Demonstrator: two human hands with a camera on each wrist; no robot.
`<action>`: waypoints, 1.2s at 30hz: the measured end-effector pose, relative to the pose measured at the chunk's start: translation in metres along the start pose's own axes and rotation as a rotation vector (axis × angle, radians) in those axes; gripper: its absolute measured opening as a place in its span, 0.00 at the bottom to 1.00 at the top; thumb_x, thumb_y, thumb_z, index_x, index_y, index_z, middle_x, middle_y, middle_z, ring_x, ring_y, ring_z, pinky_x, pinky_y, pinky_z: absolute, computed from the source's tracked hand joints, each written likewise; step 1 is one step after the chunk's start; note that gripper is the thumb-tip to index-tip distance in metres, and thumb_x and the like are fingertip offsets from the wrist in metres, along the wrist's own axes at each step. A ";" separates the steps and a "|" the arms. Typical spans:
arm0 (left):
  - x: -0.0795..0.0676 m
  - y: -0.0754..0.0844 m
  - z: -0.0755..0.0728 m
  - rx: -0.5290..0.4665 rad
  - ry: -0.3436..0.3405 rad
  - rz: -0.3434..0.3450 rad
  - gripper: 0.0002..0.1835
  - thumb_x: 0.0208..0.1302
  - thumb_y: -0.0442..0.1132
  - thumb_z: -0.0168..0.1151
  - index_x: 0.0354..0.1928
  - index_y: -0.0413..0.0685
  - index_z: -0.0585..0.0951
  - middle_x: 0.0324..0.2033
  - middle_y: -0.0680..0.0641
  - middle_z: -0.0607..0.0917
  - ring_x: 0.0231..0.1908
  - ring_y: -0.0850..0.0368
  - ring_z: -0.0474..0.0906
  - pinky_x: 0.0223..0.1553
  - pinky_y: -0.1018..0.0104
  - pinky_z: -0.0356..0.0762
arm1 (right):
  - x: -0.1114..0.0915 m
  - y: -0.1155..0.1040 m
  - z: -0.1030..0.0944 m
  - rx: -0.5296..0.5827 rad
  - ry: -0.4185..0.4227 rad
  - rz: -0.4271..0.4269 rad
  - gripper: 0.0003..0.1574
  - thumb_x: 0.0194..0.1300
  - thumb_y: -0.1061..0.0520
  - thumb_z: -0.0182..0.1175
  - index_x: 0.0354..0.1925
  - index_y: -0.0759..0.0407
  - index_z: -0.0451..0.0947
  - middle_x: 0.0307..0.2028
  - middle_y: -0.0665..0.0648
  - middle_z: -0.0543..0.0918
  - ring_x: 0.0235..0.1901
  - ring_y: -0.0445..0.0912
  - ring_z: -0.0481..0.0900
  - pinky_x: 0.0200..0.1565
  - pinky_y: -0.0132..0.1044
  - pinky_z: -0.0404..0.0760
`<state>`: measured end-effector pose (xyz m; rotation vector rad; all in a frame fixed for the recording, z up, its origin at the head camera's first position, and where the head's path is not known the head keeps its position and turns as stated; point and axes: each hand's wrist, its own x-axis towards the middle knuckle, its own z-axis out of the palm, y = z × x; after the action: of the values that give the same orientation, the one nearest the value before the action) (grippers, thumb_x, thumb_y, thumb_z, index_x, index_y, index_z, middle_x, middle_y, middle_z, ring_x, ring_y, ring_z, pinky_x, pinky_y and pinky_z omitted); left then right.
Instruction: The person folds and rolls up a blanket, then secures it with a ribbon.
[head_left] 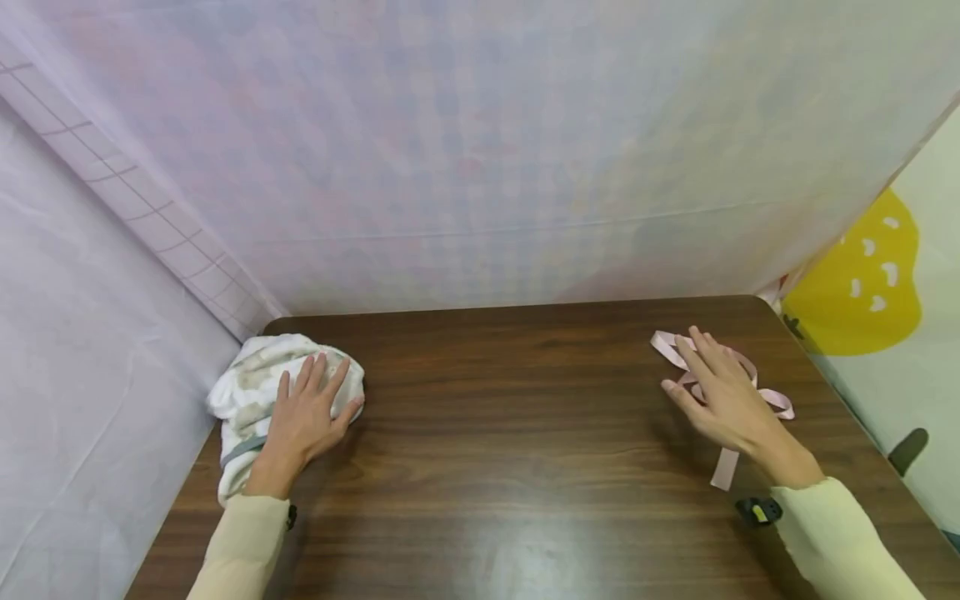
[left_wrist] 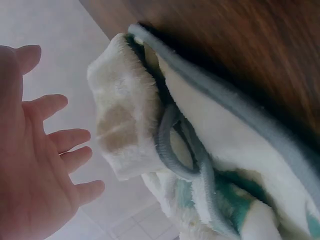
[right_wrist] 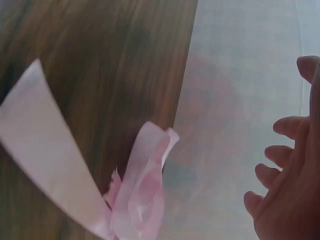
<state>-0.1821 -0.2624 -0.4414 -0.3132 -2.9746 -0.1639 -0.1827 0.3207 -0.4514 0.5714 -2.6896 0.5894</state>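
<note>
A fluffy white cloth item [head_left: 251, 379] with beige and green patches and grey edging lies bunched at the table's left side. My left hand [head_left: 303, 421] is held over it, fingers straight and spread. In the left wrist view a gap shows between that hand [left_wrist: 35, 150] and the fabric [left_wrist: 125, 95], where a grey loop stands out. On the right lies a loosely looped pink satin ribbon [head_left: 724, 469], one flat tail pointing toward me. Above it hovers my right hand [head_left: 723, 404], palm down, partly hiding the loops. The right wrist view shows the ribbon [right_wrist: 50, 145] apart from the fingers.
Both things rest on a brown wood-grain table [head_left: 510, 408] with rounded far corners. A pale checked curtain [head_left: 480, 150] hangs behind it, and a white sheet [head_left: 82, 350] runs along the left. Right of the table, a light surface bears a yellow printed shape [head_left: 862, 292].
</note>
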 end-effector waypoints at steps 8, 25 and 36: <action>0.001 -0.004 0.004 0.014 -0.015 -0.004 0.38 0.70 0.59 0.52 0.76 0.48 0.60 0.73 0.30 0.57 0.74 0.34 0.49 0.70 0.33 0.42 | 0.010 -0.015 0.011 0.090 -0.057 0.031 0.46 0.71 0.47 0.58 0.78 0.56 0.51 0.77 0.66 0.50 0.72 0.70 0.52 0.64 0.70 0.56; 0.010 -0.005 0.015 0.037 -0.049 -0.016 0.47 0.65 0.58 0.62 0.76 0.40 0.55 0.74 0.27 0.50 0.74 0.31 0.44 0.69 0.30 0.38 | 0.037 -0.053 0.049 0.299 -0.174 0.035 0.43 0.74 0.47 0.55 0.78 0.55 0.50 0.77 0.63 0.48 0.73 0.67 0.53 0.66 0.67 0.56; 0.019 -0.004 0.023 0.041 -0.092 -0.038 0.48 0.65 0.56 0.62 0.77 0.40 0.51 0.74 0.26 0.49 0.74 0.31 0.42 0.69 0.29 0.35 | 0.051 -0.079 0.064 0.431 -0.203 0.022 0.40 0.75 0.47 0.54 0.77 0.55 0.53 0.77 0.61 0.50 0.74 0.63 0.52 0.69 0.64 0.54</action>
<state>-0.2043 -0.2594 -0.4618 -0.2670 -3.0717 -0.0947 -0.2064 0.2098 -0.4605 0.7457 -2.7660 1.1907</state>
